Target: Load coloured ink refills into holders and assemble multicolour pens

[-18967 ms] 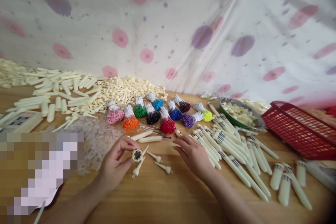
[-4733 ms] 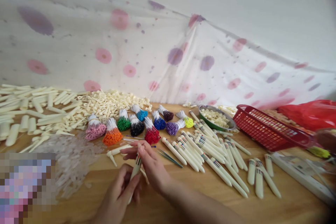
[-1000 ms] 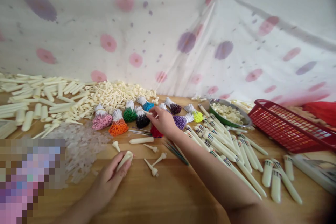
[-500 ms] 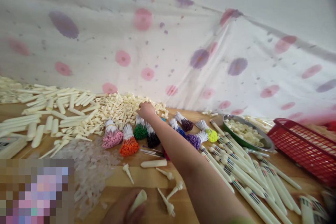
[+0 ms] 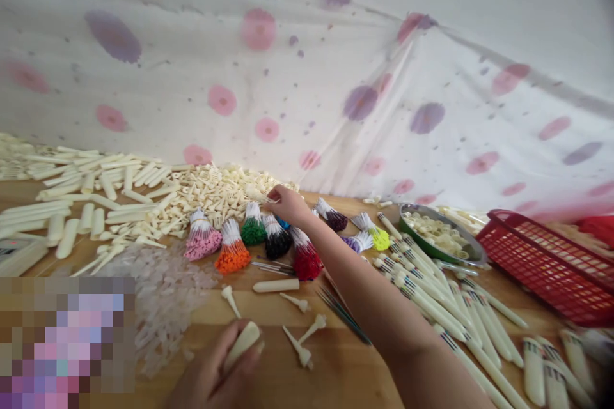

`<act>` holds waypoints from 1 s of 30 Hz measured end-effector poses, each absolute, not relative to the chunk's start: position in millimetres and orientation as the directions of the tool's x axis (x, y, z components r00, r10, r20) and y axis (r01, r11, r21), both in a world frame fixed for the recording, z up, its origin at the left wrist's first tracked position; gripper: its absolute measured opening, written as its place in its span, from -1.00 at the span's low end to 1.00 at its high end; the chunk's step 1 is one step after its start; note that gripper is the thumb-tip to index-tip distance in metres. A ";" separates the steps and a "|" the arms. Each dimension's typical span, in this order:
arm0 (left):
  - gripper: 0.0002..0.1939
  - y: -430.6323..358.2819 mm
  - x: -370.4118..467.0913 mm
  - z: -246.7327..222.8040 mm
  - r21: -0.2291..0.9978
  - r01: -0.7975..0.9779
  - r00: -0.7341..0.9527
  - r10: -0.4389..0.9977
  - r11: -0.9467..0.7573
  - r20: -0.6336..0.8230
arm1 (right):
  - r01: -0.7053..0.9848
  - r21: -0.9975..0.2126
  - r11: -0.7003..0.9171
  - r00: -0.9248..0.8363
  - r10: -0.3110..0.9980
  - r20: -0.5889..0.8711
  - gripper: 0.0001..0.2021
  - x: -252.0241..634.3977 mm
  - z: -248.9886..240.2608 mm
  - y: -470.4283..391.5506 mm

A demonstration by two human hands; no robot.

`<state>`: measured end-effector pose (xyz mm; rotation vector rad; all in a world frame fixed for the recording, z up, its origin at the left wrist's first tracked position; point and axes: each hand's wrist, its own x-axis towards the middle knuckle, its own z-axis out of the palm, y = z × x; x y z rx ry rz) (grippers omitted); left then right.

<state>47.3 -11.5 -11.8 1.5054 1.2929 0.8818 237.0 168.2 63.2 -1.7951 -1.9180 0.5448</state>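
Head view: the left hand (image 5: 215, 367) is closed around a cream barrel (image 5: 244, 345), fingers wrapped along its side and one end protruding, tilted up and away from the palm. The right hand (image 5: 290, 204) is reached out well ahead of it, fingers bent and drawn nearly together at the near right edge of the small parts (image 5: 215, 188); whether they grip a part cannot be told. Just below and left of the right hand stand the green bundle (image 5: 252, 230) and black bundle (image 5: 278, 244), with the orange bundle (image 5: 233, 254) and pink bundle (image 5: 204, 241) farther left. The red bundle (image 5: 307, 261) sits beneath the right forearm, partly covered. A loose barrel (image 5: 275, 285) lies ahead of the left hand. One cone (image 5: 229, 297) lies just beyond that hand; three more cones (image 5: 296, 302) lie to its right. Clear pieces (image 5: 163, 307) are spread to its left. To the right of the right forearm lie many pens (image 5: 426, 294), several showing coloured markings near one end. Beyond these are a bowl (image 5: 481, 259) of cream parts and a red basket (image 5: 551, 271).
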 end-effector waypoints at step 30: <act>-0.73 9.6 47.0 -13.6 0.516 0.618 0.494 0.803 -0.593 0.333 | 0.447 -0.813 0.372 -0.288 0.921 0.262 -0.83 262.7 13.1 -8.6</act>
